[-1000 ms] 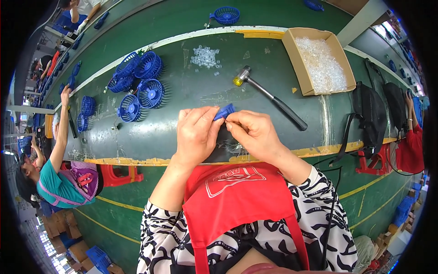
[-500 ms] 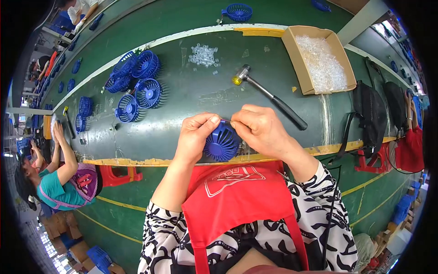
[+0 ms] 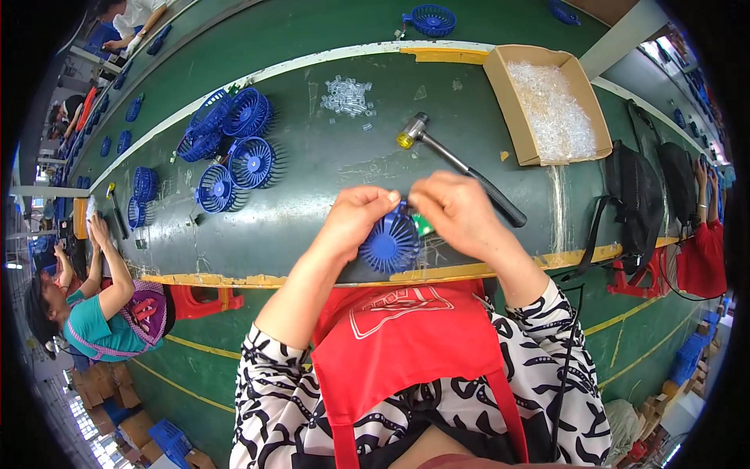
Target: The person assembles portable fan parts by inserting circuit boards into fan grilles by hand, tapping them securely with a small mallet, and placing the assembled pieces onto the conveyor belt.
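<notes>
Close to the bench's front edge, my left hand (image 3: pixel 358 220) grips a round blue fan housing (image 3: pixel 389 247) with radial slats at its upper rim, thumb and forefinger pinched together. My right hand (image 3: pixel 457 213) is at the housing's upper right, its fingers curled and a little blurred. What those fingers pinch is hidden. A small green circuit board (image 3: pixel 423 225) shows between the housing and my right hand. Beyond my hands lies a hammer (image 3: pixel 466 170) with a yellow tip and black handle.
A pile of small clear plastic pieces (image 3: pixel 347 96) lies farther back. An open cardboard box (image 3: pixel 500 98) of clear pieces stands at right. Several blue fan housings (image 3: pixel 251 162) sit at left. Behind them runs a green conveyor (image 3: pixel 328 27). A co-worker (image 3: pixel 101 313) sits at far left.
My hands and the fan housing have shifted slightly right. The green circuit board has come into view beside my right hand. On the conveyor, a blue housing has moved right.
</notes>
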Available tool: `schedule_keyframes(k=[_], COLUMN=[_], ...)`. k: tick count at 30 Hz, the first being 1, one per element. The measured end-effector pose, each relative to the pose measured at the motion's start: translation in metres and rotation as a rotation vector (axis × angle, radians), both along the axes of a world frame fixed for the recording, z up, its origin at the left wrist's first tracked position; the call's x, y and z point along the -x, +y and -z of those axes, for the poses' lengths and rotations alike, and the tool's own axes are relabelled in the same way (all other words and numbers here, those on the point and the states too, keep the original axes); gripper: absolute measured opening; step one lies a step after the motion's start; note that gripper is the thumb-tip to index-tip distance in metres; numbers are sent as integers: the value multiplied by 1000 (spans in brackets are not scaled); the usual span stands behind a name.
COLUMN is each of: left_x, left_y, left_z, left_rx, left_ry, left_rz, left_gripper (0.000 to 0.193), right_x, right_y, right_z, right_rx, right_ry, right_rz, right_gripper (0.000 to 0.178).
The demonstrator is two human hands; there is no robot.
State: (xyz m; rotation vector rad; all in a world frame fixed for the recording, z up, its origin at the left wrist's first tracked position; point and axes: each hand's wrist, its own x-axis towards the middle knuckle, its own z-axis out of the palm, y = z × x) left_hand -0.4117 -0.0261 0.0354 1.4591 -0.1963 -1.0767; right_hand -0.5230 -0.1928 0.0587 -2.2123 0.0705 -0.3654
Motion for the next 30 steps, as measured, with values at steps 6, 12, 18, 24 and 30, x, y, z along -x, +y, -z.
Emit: schedule_keyframes(k=[6, 12, 18, 24, 30], left_x=[-36, 6, 32, 33, 33], left_y=[-19, 19, 27, 24, 31], left_z=[-5, 5, 12, 14, 17], left_rx=[-218, -235, -346, -326, -320], left_ry=[-471, -1347, -1393, -1369, -1375], left_rz=[81, -67, -77, -71, -97], left_gripper=[24, 68, 103, 105, 107], right_x=[-4, 14, 19, 26, 35], right_y=[-32, -29, 9, 14, 21], right_z=[19, 20, -11, 2, -52], right_rx=[611, 410, 230, 406, 126], right_ry=[73, 63, -169, 198, -435], right_rz=[356, 283, 104, 76, 241], right_gripper=[18, 16, 28, 34, 17])
